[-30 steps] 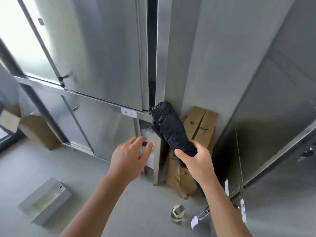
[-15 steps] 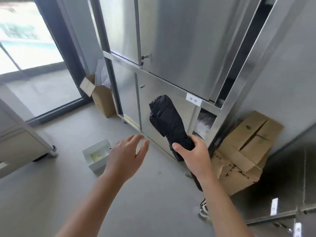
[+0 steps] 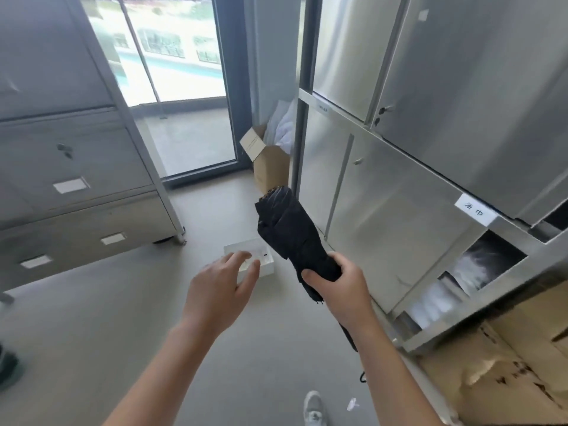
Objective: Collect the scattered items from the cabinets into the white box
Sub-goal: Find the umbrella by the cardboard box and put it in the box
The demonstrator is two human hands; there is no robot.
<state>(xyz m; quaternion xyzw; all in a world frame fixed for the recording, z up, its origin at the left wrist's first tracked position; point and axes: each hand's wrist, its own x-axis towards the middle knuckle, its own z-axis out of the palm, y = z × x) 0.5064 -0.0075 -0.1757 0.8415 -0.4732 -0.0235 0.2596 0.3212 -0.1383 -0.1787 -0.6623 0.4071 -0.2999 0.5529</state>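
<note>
My right hand (image 3: 341, 287) grips a folded black umbrella (image 3: 289, 229) near its lower end, and the umbrella points up and to the left. My left hand (image 3: 219, 287) hovers open, fingers spread, holding nothing. Just beyond its fingertips the white box (image 3: 266, 265) sits on the grey floor, partly covered by that hand. The steel cabinets (image 3: 399, 186) stand on the right with their doors shut, apart from a gap at the lower right where something white shows (image 3: 461, 278).
A grey drawer cabinet on wheels (image 3: 76, 186) stands at the left. An open cardboard box (image 3: 270, 161) with white material sits by the glass door (image 3: 175, 87). Flattened cardboard (image 3: 507, 364) lies at the lower right. A shoe (image 3: 313, 407) shows at the bottom.
The view has swung left from the cabinet corner toward the window. The umbrella, held in my right hand throughout, now hangs over the floor beside the white box. My left hand left the cabinet and reached out.
</note>
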